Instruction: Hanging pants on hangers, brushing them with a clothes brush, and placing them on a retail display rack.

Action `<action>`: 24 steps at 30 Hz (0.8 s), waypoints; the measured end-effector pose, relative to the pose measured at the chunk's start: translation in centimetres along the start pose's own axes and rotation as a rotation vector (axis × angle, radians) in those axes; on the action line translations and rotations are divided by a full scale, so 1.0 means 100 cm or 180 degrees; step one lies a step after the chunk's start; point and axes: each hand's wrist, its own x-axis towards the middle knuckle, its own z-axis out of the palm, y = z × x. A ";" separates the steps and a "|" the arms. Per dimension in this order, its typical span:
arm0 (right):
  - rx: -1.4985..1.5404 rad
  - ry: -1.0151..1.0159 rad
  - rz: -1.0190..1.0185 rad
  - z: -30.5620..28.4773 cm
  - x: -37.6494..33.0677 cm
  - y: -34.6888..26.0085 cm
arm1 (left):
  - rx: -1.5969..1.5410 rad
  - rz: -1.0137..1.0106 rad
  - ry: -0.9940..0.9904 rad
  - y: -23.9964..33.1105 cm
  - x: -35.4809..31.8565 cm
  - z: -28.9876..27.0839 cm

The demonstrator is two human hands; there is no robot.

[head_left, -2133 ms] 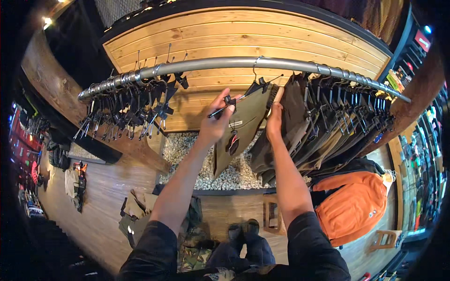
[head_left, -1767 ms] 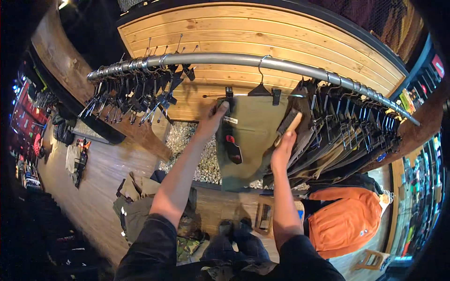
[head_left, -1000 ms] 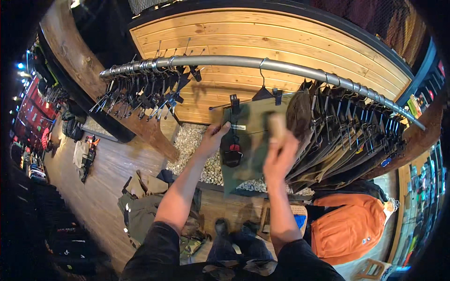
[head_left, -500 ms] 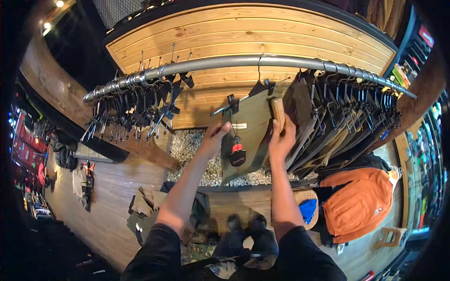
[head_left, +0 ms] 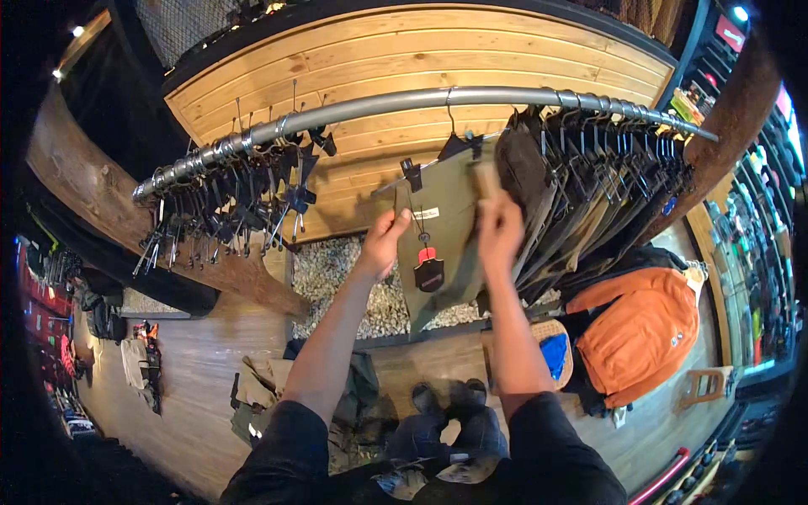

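Olive-green trousers (head_left: 450, 198) hang from a black clip hanger (head_left: 453, 143) on the metal rail, a black and red tag dangling down their front. My left hand (head_left: 385, 244) is closed, pinching the trousers' left edge just below the hanger's left clip. My right hand (head_left: 501, 236), smeared by motion, is closed around a light wooden block (head_left: 486, 181), which lies against the right side of the trousers near the waistband. The block's underside is hidden.
The rail (head_left: 370, 103) carries empty clip hangers (head_left: 236, 194) on the left and packed dark and brown trousers (head_left: 572, 185) on the right. Below are a gravel bed (head_left: 332, 273), piled clothes (head_left: 261, 383), a woven basket (head_left: 566, 337) and an orange sweatshirt (head_left: 640, 328).
My right hand has moved slightly upward with the wooden block along the trousers, and it is now blurred. My left hand keeps its grip. The whole view has shifted a little.
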 end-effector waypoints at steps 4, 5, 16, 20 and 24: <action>0.1271 -0.0459 0.1354 -0.005 0.008 0.060 | 0.0088 0.0122 -0.0292 -0.013 0.003 -0.015; 0.1267 -0.0498 0.1390 0.001 0.001 0.055 | 0.0301 0.0125 -0.0326 -0.018 -0.001 -0.023; 0.0085 -0.1223 -0.1115 -0.006 -0.091 -0.041 | -0.0026 -0.0405 0.0128 -0.098 -0.040 -0.078; 0.0001 0.0101 0.0243 -0.029 -0.063 0.042 | -0.0389 -0.0703 0.0031 -0.052 -0.050 -0.019; 0.0023 -0.0226 0.0150 -0.017 -0.078 0.036 | -0.0620 -0.0812 0.0386 -0.045 -0.057 0.000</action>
